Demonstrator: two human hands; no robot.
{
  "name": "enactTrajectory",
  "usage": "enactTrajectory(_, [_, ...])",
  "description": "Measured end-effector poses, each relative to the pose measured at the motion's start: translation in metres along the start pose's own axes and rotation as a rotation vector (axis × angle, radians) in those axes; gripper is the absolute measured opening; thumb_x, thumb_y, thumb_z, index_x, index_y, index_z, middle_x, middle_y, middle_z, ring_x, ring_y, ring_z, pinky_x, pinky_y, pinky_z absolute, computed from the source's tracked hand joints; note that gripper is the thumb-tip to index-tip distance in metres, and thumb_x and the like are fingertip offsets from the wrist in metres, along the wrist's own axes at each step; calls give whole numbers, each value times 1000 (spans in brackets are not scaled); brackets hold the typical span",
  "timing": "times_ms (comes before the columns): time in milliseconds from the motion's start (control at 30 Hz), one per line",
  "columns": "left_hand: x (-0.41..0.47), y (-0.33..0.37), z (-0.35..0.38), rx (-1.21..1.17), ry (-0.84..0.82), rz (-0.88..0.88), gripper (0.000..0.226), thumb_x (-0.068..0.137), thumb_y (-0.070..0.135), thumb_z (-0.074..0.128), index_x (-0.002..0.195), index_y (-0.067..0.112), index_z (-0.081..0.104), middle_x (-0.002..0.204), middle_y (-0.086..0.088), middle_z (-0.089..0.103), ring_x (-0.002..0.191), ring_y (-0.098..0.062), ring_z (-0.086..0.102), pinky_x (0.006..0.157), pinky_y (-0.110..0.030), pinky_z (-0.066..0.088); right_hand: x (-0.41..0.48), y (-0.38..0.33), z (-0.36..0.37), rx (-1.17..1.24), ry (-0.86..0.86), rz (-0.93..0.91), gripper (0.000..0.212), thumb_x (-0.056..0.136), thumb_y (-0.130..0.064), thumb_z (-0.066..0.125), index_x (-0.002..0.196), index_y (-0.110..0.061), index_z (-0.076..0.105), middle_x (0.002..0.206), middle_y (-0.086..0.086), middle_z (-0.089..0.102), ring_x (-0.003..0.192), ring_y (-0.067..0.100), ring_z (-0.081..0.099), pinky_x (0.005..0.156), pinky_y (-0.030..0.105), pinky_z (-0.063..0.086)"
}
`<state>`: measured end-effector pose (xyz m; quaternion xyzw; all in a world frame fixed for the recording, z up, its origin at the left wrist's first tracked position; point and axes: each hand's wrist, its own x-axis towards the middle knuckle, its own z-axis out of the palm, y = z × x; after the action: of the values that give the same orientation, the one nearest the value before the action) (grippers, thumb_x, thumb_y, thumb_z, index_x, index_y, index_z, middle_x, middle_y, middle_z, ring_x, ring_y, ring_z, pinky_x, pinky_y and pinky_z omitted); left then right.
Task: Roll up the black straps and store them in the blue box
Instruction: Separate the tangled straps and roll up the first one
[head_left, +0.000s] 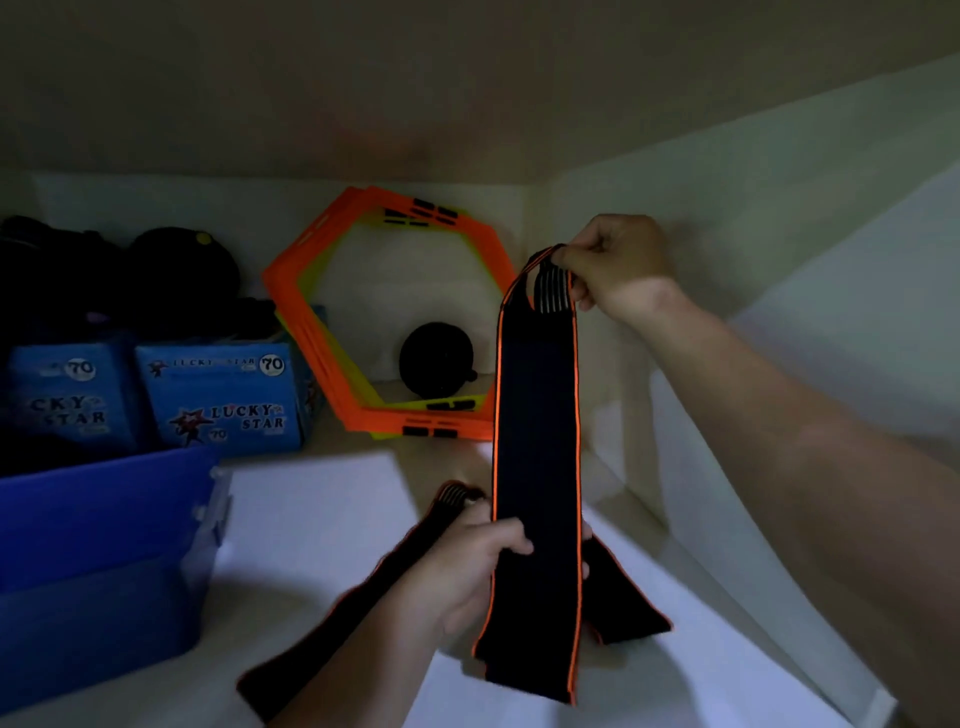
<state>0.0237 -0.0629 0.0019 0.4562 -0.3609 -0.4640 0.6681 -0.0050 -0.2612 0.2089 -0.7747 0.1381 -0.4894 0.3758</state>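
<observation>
- A black strap (535, 415) with orange edging is hanging nearly upright, unrolled and flat; its upper end, bearing pale ribbed stitching and a thin loop, is being pinched from above, while its middle is being gripped lower down, and its loose lower end is trailing down toward the white surface.
- A second black strap (415, 551), orange-edged too, is lying unrolled on the white surface, running diagonally from its ribbed end near the hanging strap toward the lower left.
- The blue box (104, 551) is standing open at the left edge, well apart from both straps; its contents are not showing.
</observation>
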Motion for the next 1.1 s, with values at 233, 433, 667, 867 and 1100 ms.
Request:
enactTrajectory(233, [-30, -33, -8, 224, 355, -89, 47, 83, -9, 44, 114, 15, 70, 87, -4, 77, 79, -19, 71, 67, -27, 56, -22, 75, 40, -59, -84, 238, 9, 84, -8, 73, 81, -1, 68, 55, 14, 64, 32, 8, 58, 39, 24, 50])
enactTrajectory(433, [-54, -55, -28, 392, 445, 24, 83, 81, -12, 55, 140, 44, 41, 103, -7, 79, 97, -26, 76, 91, -44, 58, -67, 150, 75, -55, -104, 429, 21, 84, -7, 72, 68, -10, 59, 57, 16, 65, 35, 15, 62, 37, 24, 51])
enactTrajectory(667, [-73, -63, -37, 1353, 412, 130, 49, 82, 29, 61, 129, 43, 61, 104, 16, 56, 101, -9, 46, 94, -20, 42, -110, 206, 98, -71, -56, 531, 20, 88, -7, 71, 75, -10, 56, 63, 12, 63, 32, 7, 61, 36, 21, 49])
enactTrajectory(867, [-69, -70, -40, 1486, 321, 145, 50, 89, 27, 47, 136, 30, 64, 149, 12, 49, 134, -10, 40, 112, -9, 22, -125, 220, 99, -159, -277, 411, 16, 83, -7, 71, 95, -19, 68, 93, 7, 74, 80, 24, 72, 81, 39, 59])
enactTrajectory(1100, [-60, -63, -43, 1510, 86, -28, 57, 104, 42, 45, 158, 30, 31, 168, 16, 16, 156, -6, 8, 118, -11, -1, -174, 177, 65, -579, -704, 52, 83, 76, -31, 81, 149, -17, 44, 160, 6, 36, 143, 23, 41, 116, 31, 35])
